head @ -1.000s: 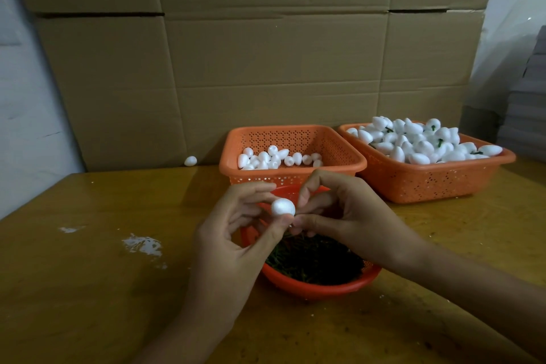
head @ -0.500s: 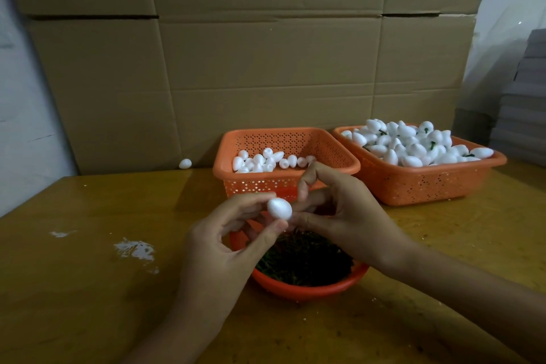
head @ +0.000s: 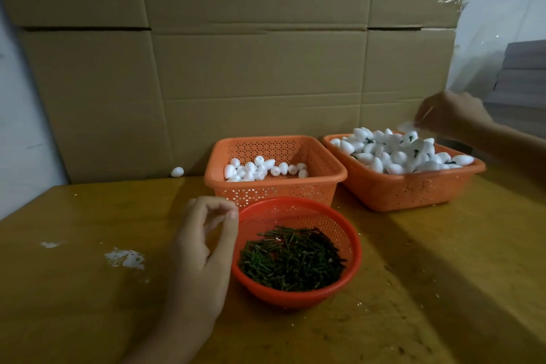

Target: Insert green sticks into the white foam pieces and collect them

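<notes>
My right hand (head: 452, 114) hovers over the far right corner of the right orange basket (head: 413, 189), which is heaped with white foam pieces (head: 393, 154), some showing green sticks. A blurred white foam piece (head: 406, 126) sits at its fingertips, apparently pinched. My left hand (head: 204, 248) hangs beside the left rim of the round orange bowl (head: 351, 263), fingers loosely curled with nothing in them. That bowl holds a pile of green sticks (head: 291, 258). Behind it, the middle orange basket (head: 277, 190) contains plain white foam pieces (head: 263, 170).
A wall of cardboard boxes (head: 251, 68) stands behind the baskets. One stray foam piece (head: 177, 171) lies at its foot on the left. White crumbs (head: 125, 258) mark the yellow wooden table (head: 443, 275) left of my left hand.
Both hands held one foam piece together above the bowl. Now my right hand has carried it up and right over the full basket, and my left hand has let go and stayed by the bowl.
</notes>
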Available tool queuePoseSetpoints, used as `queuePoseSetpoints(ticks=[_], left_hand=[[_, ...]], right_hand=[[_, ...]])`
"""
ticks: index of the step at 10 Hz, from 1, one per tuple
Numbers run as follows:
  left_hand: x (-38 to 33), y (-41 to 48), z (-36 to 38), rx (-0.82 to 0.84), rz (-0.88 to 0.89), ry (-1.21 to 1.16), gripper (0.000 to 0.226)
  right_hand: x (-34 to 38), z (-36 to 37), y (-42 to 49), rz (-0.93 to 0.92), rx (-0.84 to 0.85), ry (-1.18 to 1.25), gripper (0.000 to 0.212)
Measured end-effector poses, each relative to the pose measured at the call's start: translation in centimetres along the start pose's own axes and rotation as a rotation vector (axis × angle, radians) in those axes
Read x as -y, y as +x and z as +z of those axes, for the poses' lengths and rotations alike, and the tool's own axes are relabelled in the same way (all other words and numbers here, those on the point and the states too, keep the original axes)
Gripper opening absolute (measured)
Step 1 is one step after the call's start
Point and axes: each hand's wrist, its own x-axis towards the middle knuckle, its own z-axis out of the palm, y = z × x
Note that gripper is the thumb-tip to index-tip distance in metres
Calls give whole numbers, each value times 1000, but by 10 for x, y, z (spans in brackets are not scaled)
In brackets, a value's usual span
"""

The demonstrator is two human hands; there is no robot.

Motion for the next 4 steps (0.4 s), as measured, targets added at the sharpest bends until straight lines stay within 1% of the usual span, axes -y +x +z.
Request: queuePoseSetpoints(ticks=[1, 2, 3, 4], left_hand=[[4, 2, 1, -9, -1, 74, 9], [7, 2, 0, -6, -9, 100, 10], [8, 2, -1, -20, -10, 95, 12], [3, 6, -1, -160, -17, 26, 21]], right_hand=[[-3, 2, 4, -20, 133, -50, 18], [-4, -3, 5, -79, 249, -64, 5], [-9, -5, 3, -152, 156, -36, 16], [-9, -23, -14, -215, -109, 230, 26]])
